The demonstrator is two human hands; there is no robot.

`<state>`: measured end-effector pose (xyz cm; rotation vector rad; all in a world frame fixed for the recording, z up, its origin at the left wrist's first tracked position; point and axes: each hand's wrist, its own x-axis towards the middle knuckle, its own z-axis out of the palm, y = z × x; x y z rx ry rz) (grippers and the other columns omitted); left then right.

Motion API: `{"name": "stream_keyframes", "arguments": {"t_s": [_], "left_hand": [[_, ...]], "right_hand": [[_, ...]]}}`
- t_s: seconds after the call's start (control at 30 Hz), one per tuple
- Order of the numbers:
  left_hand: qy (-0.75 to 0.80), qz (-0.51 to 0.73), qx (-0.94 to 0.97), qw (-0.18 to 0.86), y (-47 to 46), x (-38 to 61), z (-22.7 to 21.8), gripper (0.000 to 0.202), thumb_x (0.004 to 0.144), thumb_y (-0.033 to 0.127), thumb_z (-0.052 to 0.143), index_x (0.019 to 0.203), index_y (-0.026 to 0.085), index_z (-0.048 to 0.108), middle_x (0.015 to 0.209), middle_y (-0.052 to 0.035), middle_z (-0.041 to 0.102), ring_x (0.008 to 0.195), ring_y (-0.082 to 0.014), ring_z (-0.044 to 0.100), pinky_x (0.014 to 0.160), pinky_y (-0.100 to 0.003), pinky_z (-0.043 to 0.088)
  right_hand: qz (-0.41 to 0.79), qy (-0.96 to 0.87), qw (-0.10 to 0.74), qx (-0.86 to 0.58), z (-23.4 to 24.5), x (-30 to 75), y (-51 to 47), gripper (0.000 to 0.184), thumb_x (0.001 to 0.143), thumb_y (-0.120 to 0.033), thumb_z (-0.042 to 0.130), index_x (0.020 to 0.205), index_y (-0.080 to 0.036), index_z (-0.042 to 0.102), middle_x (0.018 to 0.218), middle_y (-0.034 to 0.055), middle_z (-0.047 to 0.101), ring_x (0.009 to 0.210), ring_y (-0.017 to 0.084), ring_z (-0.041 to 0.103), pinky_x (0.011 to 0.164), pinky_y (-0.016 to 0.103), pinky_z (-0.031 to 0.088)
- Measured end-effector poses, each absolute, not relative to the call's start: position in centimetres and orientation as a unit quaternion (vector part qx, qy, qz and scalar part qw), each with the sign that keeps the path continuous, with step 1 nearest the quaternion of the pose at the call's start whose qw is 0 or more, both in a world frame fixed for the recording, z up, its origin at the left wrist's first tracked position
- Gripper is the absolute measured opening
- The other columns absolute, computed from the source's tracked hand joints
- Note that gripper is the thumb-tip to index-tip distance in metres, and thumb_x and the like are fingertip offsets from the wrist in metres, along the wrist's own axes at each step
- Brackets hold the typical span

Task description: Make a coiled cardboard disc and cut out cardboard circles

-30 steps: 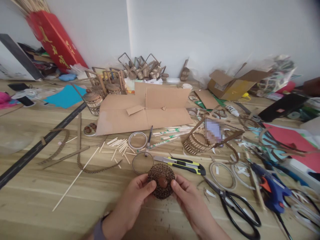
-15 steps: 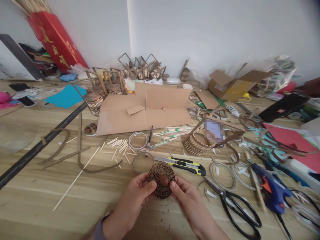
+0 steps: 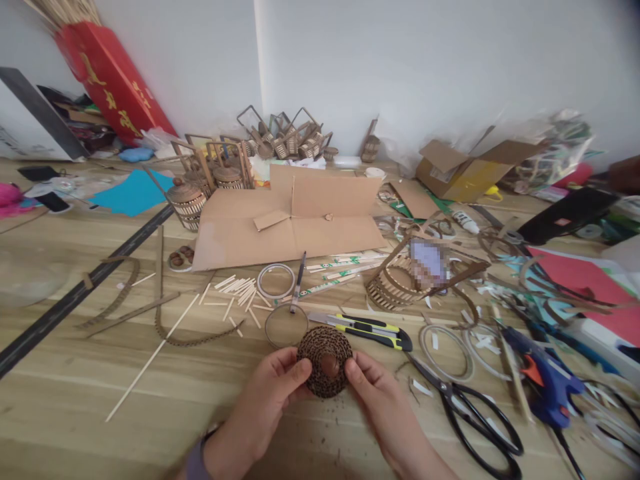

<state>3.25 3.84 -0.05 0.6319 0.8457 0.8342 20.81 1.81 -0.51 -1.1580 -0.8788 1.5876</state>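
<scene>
Left hand (image 3: 269,392) and right hand (image 3: 379,392) pinch opposite edges of a disc (image 3: 315,365), knob (image 3: 330,365) clear, probably supporting its hidden underside.

Head-worn view, forward and down over table (image 3: 65,420); left hand (image 3: 270,390) and right hand (image 3: 377,390) close; wall (image 3: 400,67) beyond

Left hand (image 3: 273,393), right hand (image 3: 380,397): finger ends mostly tucked behind coiled disc (image 3: 316,350), underside hidden too. Patch (image 3: 429,262) over basket (image 3: 384,291) pixelated to mush, can't tell what it is. Glue gun (image 3: 547,383) cord (image 3: 567,453) runs off bottom edge, pink stuff (image 3: 9,200) chopped at left. Specks (image 3: 337,421) below disc too tiny to tell.
</scene>
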Motion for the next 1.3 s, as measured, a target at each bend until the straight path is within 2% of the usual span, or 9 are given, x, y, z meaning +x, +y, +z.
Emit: {"name": "stream_keyframes", "arguments": {"t_s": [0.17, 0.3, 0.53, 0.77, 1.1, 1.2, 1.3], "left_hand": [[0.411, 0.398, 0.291, 0.767, 3.8, 3.1, 0.0, 0.044, 0.07, 0.055, 0.083, 0.088, 0.015, 0.078, 0.081, -0.0063, 0.078, 0.074, -0.0204, 0.068, 0.074, -0.03, 0.052], [0.413, 0.39, 0.296, 0.768, 3.9, 2.9, 0.2, 0.045, 0.07, 0.057, 0.083, 0.083, 0.015, 0.078, 0.076, -0.0051, 0.077, 0.071, -0.0191, 0.067, 0.073, -0.029, 0.051], [0.418, 0.383, 0.307, 0.764, 3.9, 3.2, 0.3, 0.045, 0.068, 0.057, 0.083, 0.083, 0.015, 0.078, 0.077, -0.005, 0.076, 0.074, -0.02, 0.066, 0.076, -0.031, 0.05], [0.414, 0.358, 0.331, 0.769, 3.6, 3.1, 0.1, 0.047, 0.073, 0.061, 0.077, 0.082, 0.015, 0.078, 0.073, -0.0046, 0.075, 0.069, -0.0187, 0.064, 0.071, -0.029, 0.048], [0.422, 0.365, 0.311, 0.77, 3.6, 3.4, 0.3, 0.049, 0.068, 0.063, 0.08, 0.078, 0.015, 0.077, 0.073, -0.0037, 0.075, 0.067, -0.0179, 0.062, 0.068, -0.029, 0.048], [0.425, 0.35, 0.305, 0.777, 3.6, 3.4, -0.1, 0.052, 0.067, 0.065, 0.079, 0.082, 0.016, 0.077, 0.08, -0.0061, 0.077, 0.074, -0.0216, 0.066, 0.072, -0.032, 0.051], [0.464, 0.364, 0.365, 0.72, 3.5, 3.2, -0.3, 0.058, 0.073, 0.069, 0.072, 0.097, 0.017, 0.075, 0.097, -0.0108, 0.077, 0.094, -0.0287, 0.068, 0.085, -0.039, 0.052]], "right_hand": [[0.641, -0.415, 0.452, -0.462, 0.3, 20.7, 1.9, 0.044, 0.082, -0.063, 0.069, 0.077, -0.02, 0.076, 0.075, 0.004, 0.073, 0.074, 0.021, 0.061, 0.075, 0.031, 0.047], [0.646, -0.417, 0.447, -0.457, -0.2, 20.7, 1.6, 0.044, 0.082, -0.063, 0.069, 0.078, -0.02, 0.076, 0.076, 0.0047, 0.073, 0.073, 0.021, 0.062, 0.075, 0.033, 0.047], [0.624, -0.393, 0.463, -0.492, -0.7, 20.6, 1.8, 0.046, 0.08, -0.065, 0.069, 0.073, -0.019, 0.074, 0.071, 0.0035, 0.072, 0.069, 0.021, 0.06, 0.072, 0.031, 0.046], [0.651, -0.38, 0.447, -0.481, -0.8, 21.0, 1.5, 0.046, 0.08, -0.064, 0.072, 0.078, -0.017, 0.075, 0.074, 0.004, 0.071, 0.07, 0.02, 0.058, 0.068, 0.03, 0.042], [0.662, -0.356, 0.448, -0.484, -0.9, 20.8, 1.5, 0.047, 0.077, -0.063, 0.074, 0.072, -0.016, 0.072, 0.069, 0.0028, 0.068, 0.067, 0.018, 0.054, 0.068, 0.03, 0.04], [0.672, -0.333, 0.459, -0.476, -1.2, 20.8, 1.4, 0.046, 0.077, -0.062, 0.076, 0.071, -0.017, 0.071, 0.068, 0.002, 0.067, 0.067, 0.017, 0.053, 0.067, 0.029, 0.04], [0.681, -0.307, 0.477, -0.463, -0.9, 20.7, 1.5, 0.043, 0.077, -0.059, 0.077, 0.069, -0.017, 0.072, 0.067, 0.002, 0.068, 0.068, 0.017, 0.055, 0.069, 0.029, 0.041]]}}
